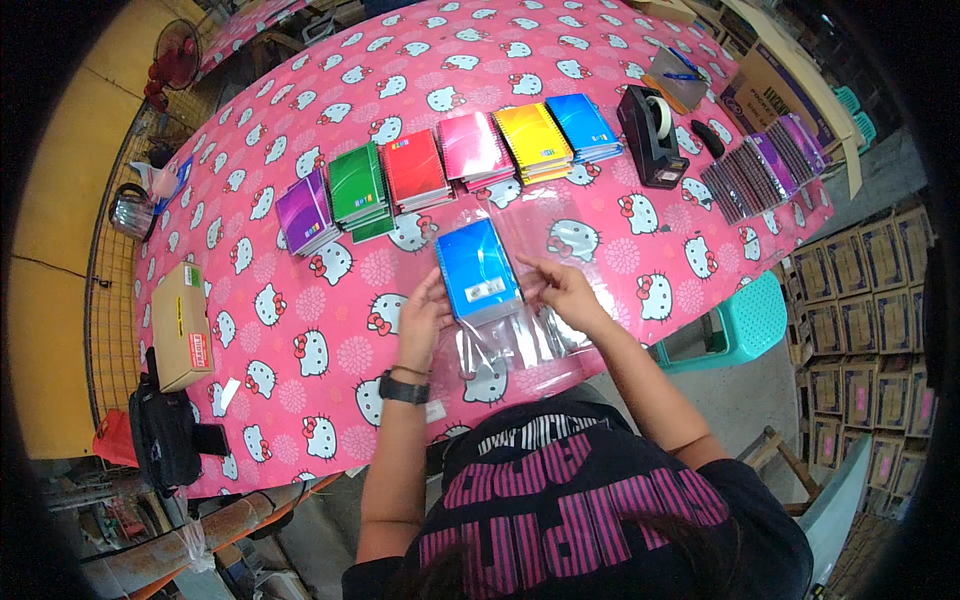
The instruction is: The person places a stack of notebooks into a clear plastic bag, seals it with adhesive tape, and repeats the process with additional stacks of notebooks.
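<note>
In front of me, a stack of blue spiral notebooks lies at a slight tilt over clear plastic bags. My left hand is against the stack's left side, its fingers bent along the edge. On the other side, my right hand is close to the right edge; the index finger stretches toward it and the lower fingers curl over the plastic. Beyond my hands runs a row of notebook stacks: purple, green, red, pink, yellow and blue.
A black tape dispenser stands at the right, near spiral notebooks laid in rows and an open carton. At left are a cardboard box and a black bag. A green stool adjoins the table's right edge.
</note>
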### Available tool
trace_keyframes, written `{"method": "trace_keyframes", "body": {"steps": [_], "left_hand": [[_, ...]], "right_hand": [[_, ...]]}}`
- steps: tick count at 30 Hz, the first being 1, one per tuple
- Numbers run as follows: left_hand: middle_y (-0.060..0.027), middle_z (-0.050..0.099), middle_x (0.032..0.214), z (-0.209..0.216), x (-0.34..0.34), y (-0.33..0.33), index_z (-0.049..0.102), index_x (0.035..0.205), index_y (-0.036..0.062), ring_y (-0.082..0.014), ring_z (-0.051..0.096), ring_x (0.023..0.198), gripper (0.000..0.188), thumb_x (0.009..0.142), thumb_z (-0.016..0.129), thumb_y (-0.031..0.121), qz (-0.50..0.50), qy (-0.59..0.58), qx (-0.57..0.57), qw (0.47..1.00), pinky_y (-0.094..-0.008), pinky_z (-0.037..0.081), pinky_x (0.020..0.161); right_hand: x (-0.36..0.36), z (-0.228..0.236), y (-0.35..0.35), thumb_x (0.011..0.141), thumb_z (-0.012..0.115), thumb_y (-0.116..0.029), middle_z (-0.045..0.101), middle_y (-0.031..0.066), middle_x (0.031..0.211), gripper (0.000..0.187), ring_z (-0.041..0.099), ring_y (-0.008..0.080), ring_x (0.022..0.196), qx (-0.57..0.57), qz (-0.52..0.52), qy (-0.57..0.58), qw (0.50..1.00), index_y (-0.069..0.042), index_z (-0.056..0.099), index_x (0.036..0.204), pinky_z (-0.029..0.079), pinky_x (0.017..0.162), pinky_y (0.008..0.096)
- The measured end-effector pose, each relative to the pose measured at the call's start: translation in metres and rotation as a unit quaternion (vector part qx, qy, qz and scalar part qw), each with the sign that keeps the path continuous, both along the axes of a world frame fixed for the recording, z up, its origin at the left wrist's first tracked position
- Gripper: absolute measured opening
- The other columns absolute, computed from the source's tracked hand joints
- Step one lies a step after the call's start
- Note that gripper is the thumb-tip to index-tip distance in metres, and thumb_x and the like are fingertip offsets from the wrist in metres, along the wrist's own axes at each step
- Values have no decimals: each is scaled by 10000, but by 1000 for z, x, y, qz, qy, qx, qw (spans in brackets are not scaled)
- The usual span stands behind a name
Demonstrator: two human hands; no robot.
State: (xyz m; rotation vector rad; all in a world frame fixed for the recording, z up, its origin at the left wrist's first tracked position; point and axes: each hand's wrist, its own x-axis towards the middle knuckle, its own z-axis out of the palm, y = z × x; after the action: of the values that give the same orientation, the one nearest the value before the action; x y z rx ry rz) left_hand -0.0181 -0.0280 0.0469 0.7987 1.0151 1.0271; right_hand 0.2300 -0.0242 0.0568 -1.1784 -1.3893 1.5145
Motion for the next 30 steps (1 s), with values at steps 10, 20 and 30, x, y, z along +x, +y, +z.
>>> {"method": "trace_keyframes", "body": {"steps": [10, 20, 30], "left_hand": [[-122, 525, 1163, 27, 32, 44, 408, 1244, -1, -238, 509, 1107, 743, 612, 795, 36, 14, 141, 272, 952, -359, 433, 937], [-159, 496, 1250, 21, 9, 5, 379, 1290, -3, -256, 463, 1188, 884, 569, 856, 181, 14, 163, 209, 964, -374, 367, 1007], [-160, 454, 1283, 68, 6, -8, 491, 1222, 59, -341, 367, 1232, 665, 614, 745, 149, 119, 416, 419, 798, -470, 256, 1044]], "right_hand": [[-5, 6, 60, 619, 771, -68, 493, 81, 1220, 782, 504, 200, 1076, 198, -19, -137, 970, -64, 418, 1317, 432, 896, 337], [5, 34, 31, 642, 800, -208, 474, 134, 1287, 834, 477, 248, 1161, 130, 80, -164, 975, -62, 382, 1349, 400, 951, 379], [0, 19, 22, 826, 652, -141, 599, -23, 838, 144, 524, 54, 735, 27, -57, 17, 998, -48, 642, 936, 422, 668, 209]]}}
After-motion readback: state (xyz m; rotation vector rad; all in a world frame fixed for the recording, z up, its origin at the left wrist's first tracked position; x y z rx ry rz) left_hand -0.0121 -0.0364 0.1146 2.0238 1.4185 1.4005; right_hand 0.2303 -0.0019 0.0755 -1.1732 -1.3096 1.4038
